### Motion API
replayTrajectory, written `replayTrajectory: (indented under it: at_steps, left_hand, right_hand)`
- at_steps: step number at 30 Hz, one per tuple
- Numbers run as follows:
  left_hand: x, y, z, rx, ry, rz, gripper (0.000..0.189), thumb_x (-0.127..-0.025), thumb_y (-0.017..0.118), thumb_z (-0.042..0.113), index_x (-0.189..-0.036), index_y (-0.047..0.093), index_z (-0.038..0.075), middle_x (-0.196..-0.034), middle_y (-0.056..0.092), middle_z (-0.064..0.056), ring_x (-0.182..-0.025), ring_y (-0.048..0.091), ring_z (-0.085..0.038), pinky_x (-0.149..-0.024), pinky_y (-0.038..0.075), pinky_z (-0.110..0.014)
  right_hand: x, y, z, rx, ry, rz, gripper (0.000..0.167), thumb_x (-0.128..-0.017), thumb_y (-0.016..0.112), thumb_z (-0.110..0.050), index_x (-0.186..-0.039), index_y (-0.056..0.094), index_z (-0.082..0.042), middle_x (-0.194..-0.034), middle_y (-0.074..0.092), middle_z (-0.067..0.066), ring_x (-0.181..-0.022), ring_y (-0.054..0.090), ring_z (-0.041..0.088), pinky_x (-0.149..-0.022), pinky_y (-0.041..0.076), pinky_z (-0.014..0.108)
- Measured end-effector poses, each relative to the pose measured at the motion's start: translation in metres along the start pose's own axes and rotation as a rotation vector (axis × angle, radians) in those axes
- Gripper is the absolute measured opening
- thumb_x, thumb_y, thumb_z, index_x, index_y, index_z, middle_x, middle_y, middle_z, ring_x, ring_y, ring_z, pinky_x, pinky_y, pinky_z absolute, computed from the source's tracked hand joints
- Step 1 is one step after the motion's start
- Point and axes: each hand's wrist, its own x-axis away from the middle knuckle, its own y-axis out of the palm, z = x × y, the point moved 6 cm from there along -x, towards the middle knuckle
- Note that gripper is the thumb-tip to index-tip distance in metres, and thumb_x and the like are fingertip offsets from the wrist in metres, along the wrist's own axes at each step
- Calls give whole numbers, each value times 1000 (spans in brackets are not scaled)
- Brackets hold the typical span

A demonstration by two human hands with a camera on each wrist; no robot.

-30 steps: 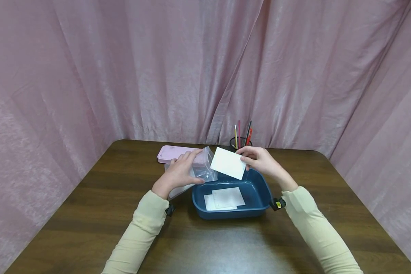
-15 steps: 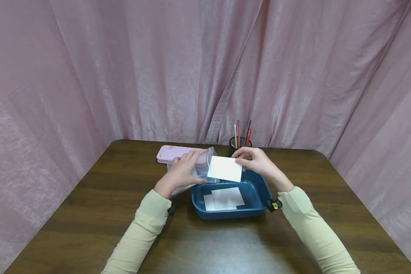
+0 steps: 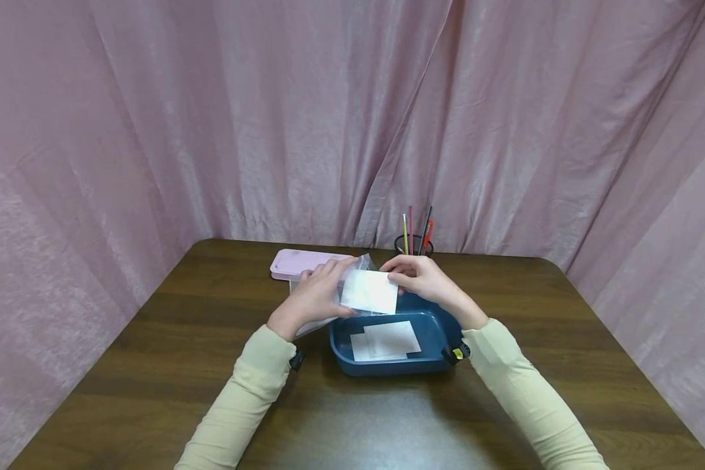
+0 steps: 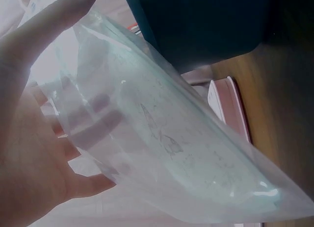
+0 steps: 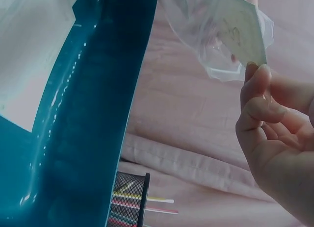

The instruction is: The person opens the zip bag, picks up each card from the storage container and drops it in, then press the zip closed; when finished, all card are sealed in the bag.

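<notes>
My left hand grips a clear plastic bag by its mouth, thumb on one side and fingers on the other. Whitish cards show through the bag's wall in the left wrist view. Between thumb and fingertips, my right hand pinches the edge of a white card. The card's far part overlaps the bag's mouth, and faint marks show on it in the right wrist view. Below both hands stands a blue plastic basin, with more white cards lying flat on its bottom.
Behind the left hand lies a pink flat case on the brown wooden table. A black mesh cup with several pencils and a red pen stands behind the basin. Pink curtains hang around the table.
My right hand has moved left with the card, bringing it level and into the bag's mouth. The left hand has shifted slightly right with the bag.
</notes>
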Motion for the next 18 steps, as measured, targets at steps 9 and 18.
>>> replayTrajectory:
  at_steps: [9,18]
  left_hand:
    - [0,0,4,9,30,5,98,-70,84,43,-149,29,27,-139,48,-7,-121,49,-28,-100,34,-60]
    - [-2,-1,4,-1,27,2,97,-70,84,41,-149,29,27,-141,47,-7,-121,49,-29,-100,35,-60]
  right_hand:
    - [-2,4,-4,-71,-10,-52,31,-96,56,-6,-126,59,0,-89,66,14,-73,61,17,-60,45,24]
    - [-3,3,-6,-67,3,-13,30,-94,61,-10,-123,60,-1,-93,67,21,-83,63,41,-63,48,24]
